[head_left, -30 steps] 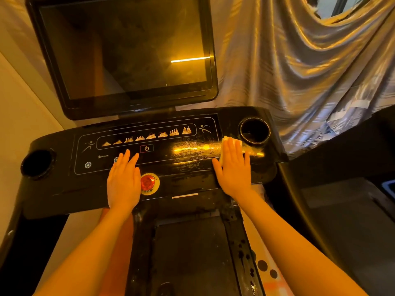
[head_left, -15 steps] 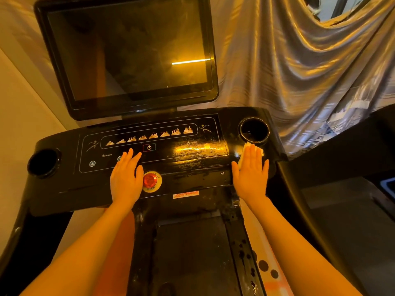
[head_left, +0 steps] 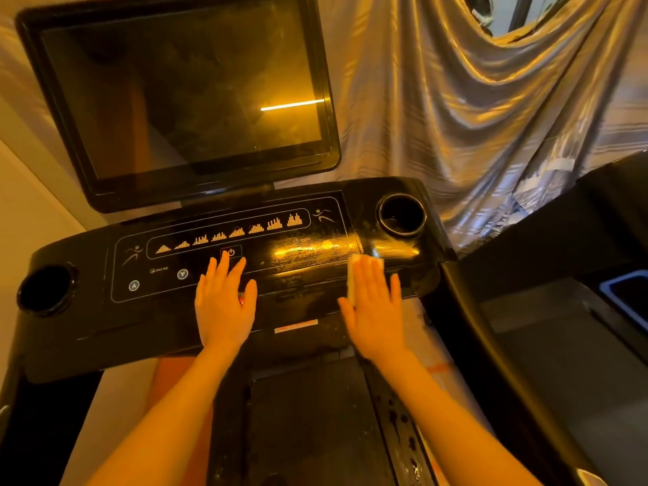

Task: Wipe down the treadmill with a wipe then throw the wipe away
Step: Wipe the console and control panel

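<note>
Your right hand (head_left: 373,306), fingers flat on the wipe (head_left: 353,275), has slid back leftward (still wiping the console (head_left: 87,327)); your left hand (head_left: 224,303) rests flat.

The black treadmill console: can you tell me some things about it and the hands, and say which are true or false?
1. The right hand lies flat on a white wipe on the glossy black treadmill console. True.
2. The left hand holds the wipe. False: it rests flat on the console with nothing under it but the panel.
3. The big dark screen above the console shows a running video. False: it is dark, with only a bright reflected line.
4. A round cup holder sits beyond the right hand. True.
5. The console near the wipe looks streaky and wet. True.
</note>
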A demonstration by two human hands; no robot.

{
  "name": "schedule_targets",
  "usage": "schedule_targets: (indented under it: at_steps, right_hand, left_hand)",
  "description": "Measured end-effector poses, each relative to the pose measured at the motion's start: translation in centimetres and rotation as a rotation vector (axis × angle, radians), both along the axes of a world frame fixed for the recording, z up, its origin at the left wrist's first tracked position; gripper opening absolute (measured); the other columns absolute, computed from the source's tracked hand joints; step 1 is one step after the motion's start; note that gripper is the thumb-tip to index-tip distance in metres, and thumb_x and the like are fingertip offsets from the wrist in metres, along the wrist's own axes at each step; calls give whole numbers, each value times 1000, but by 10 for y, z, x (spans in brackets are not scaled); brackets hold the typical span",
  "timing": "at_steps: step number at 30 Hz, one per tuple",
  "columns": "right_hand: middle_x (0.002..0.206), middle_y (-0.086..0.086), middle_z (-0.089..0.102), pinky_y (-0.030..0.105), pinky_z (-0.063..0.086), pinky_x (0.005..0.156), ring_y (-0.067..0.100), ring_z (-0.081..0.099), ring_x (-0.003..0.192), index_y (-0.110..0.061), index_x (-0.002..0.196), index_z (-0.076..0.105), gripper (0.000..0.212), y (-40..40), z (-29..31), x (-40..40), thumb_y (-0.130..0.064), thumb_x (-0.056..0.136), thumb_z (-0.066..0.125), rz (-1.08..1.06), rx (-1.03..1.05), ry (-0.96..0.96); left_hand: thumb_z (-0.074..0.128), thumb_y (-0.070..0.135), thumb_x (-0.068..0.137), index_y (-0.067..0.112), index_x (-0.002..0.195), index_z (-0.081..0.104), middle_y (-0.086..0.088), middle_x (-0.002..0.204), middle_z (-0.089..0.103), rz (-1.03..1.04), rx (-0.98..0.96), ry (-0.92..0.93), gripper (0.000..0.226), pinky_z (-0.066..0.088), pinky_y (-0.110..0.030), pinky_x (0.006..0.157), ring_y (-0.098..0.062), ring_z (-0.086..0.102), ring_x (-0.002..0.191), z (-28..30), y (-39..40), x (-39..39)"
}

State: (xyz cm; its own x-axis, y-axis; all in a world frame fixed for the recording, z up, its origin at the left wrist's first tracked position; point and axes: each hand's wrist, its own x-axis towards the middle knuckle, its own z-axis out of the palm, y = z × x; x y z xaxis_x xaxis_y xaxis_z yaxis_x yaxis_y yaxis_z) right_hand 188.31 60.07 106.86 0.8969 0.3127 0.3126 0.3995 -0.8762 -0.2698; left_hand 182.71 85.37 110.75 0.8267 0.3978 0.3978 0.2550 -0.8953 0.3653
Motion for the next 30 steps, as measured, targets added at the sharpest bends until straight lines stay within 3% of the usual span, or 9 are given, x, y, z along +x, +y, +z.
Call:
schedule_targets:
  at_steps: [4, 7, 9, 13, 18, 23, 27, 30]
  right_hand:
    - [163, 15, 20, 56, 20, 120, 31, 16, 151, -10, 159, 13, 78, -57, -8, 23, -56, 97, 10, -243, 66, 88]
    - [163, 17, 21, 57, 23, 119, 34, 18, 151, -6, 158, 13, 78, -53, -9, 20, -55, 98, 15, -269, 116, 111]
    - [164, 16, 15, 54, 18, 121, 34, 12, 151, -7, 158, 10, 77, -35, -6, 8, -54, 98, 18, -203, 132, 78]
    - [166, 7, 1, 47, 0, 121, 26, -3, 153, -15, 159, 1, 77, -18, -7, -9, -63, 98, 4, -7, 109, 49]
    - [167, 5, 2, 48, -3, 121, 22, -4, 153, -18, 159, 1, 78, -49, -15, 5, -66, 97, 0, -17, 55, 35]
    - [167, 8, 8, 51, 6, 121, 23, 1, 153, -15, 160, 2, 84, -81, -14, 22, -66, 93, 9, -165, 160, 99]
    - [167, 10, 8, 52, 8, 122, 27, 2, 153, -12, 159, 3, 86, -71, -12, 19, -66, 93, 11, -173, 160, 96]
    - [167, 8, 0, 48, 0, 121, 26, -5, 153, -14, 159, -1, 85, -46, -7, 4, -66, 93, 10, -84, 126, 85]
  left_hand:
    - [44, 39, 103, 18, 145, 49, -8, 159, 33, -10, 13, -15, 47, 15, -45, 121, -26, 20, 150, -2, -1, 0]
    - [35, 47, 97, 17, 144, 49, -9, 158, 34, -14, 12, -22, 58, 16, -44, 120, -27, 22, 150, -1, -2, -1]
    - [33, 48, 96, 17, 144, 49, -9, 158, 34, -11, 15, -24, 60, 15, -43, 120, -27, 21, 150, 0, -3, -1]
    - [33, 48, 98, 17, 145, 48, -8, 159, 32, -10, 21, -16, 59, 15, -43, 120, -26, 20, 150, -1, -2, -1]
    - [47, 35, 102, 17, 146, 48, -8, 159, 31, -10, 24, -10, 47, 18, -47, 121, -27, 20, 150, -4, -1, -1]
    - [48, 34, 102, 17, 147, 47, -8, 160, 30, -16, 4, -18, 47, 16, -46, 121, -26, 18, 151, -3, -2, -2]
    - [49, 32, 103, 16, 146, 48, -9, 159, 31, -23, -10, -33, 46, 15, -45, 121, -26, 19, 151, -3, -4, -2]
    - [48, 33, 103, 16, 145, 48, -9, 159, 32, -24, 0, -40, 45, 15, -44, 121, -27, 19, 150, -3, -4, -2]
